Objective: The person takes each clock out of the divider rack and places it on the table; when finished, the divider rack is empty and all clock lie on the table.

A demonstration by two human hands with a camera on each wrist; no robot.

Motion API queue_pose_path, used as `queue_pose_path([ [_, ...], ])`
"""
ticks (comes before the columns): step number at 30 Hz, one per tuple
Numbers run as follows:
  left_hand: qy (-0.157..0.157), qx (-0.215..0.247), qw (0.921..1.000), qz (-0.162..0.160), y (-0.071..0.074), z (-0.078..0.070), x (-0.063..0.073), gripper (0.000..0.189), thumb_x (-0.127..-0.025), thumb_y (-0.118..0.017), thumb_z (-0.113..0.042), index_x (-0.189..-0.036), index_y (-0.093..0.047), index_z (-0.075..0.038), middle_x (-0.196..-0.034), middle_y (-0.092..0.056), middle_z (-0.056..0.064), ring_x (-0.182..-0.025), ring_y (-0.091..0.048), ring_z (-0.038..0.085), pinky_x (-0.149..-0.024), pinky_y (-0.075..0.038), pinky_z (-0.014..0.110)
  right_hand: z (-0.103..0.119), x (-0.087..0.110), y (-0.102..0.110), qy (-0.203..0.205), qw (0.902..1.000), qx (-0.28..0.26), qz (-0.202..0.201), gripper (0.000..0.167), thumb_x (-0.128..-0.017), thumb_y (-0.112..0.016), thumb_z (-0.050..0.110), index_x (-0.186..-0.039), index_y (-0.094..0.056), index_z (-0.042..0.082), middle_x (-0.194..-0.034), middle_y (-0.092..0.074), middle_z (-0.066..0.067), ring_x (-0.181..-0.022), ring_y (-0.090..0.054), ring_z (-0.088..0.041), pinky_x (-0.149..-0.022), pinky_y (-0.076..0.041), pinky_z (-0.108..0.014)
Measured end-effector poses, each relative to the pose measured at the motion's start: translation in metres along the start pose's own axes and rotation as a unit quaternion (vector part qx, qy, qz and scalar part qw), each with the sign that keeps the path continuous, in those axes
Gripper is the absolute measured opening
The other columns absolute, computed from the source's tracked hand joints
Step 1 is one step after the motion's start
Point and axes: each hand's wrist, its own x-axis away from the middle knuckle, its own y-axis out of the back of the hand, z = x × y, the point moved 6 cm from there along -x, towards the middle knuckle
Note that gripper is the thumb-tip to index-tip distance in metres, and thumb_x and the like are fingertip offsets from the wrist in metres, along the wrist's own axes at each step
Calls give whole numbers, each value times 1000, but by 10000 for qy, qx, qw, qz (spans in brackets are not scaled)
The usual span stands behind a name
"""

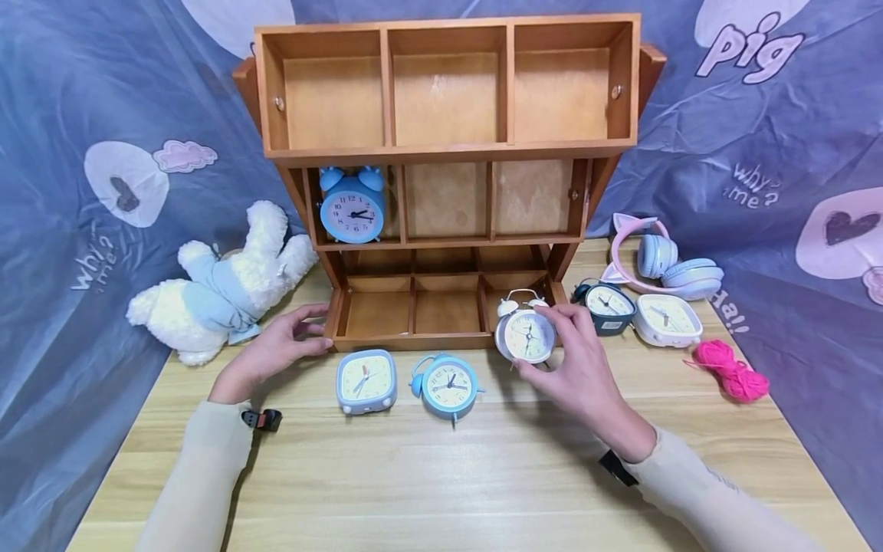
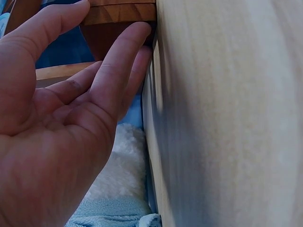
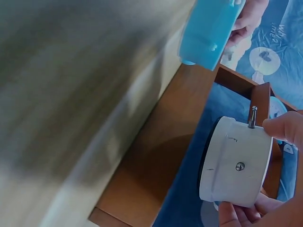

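My right hand (image 1: 582,364) grips a white twin-bell alarm clock (image 1: 527,336) by its sides, thumb low and fingers higher. The clock is upright and overlaps the front of the shelf's bottom right compartment. In the right wrist view its white casing (image 3: 236,163) shows a metal leg. My left hand (image 1: 279,345) holds the lower left corner of the wooden shelf (image 1: 407,343); in the left wrist view thumb and fingers lie at opposite edges of that corner (image 2: 120,14). On the table before the shelf stand a blue-grey square clock (image 1: 366,382) and a light blue twin-bell clock (image 1: 449,386).
A blue twin-bell clock (image 1: 352,207) sits in the middle tier's left compartment. To the right are a dark green clock (image 1: 607,307), a white square clock (image 1: 667,320), cat-ear headphones (image 1: 690,276) and pink yarn (image 1: 731,372). A white plush toy (image 1: 221,291) lies at the left.
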Motion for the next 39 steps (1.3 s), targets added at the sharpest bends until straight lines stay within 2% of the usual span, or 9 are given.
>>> queue_pose_path([
  [8,3,-104,9999,-24,2,2,1,78,-108,-77,-21,-172,-38,-1,-149,-68,31,-139,-66,43,-95,-58,16,-7,11,-3,-75,9999,49,141,80,-72,-99,17,-143,-69,0,-136,-58,-23,-121,-62,-43,-99,-52,-59],
  [24,-56,113,9999,26,0,-2,1,79,-107,-77,-16,-171,-36,2,-148,-67,34,-138,-67,45,-95,-59,16,-13,30,-17,-451,9962,-126,741,81,-75,-100,14,-148,-66,2,-141,-56,-20,-129,-61,-41,-113,-53,-67],
  [39,-37,-24,10000,-30,1,2,-1,78,-107,-77,-18,-172,-37,1,-147,-68,33,-137,-68,44,-95,-59,16,-9,37,-25,-545,9916,11,1172,83,-74,-103,20,-148,-68,5,-140,-59,-15,-127,-64,-36,-110,-56,-62],
])
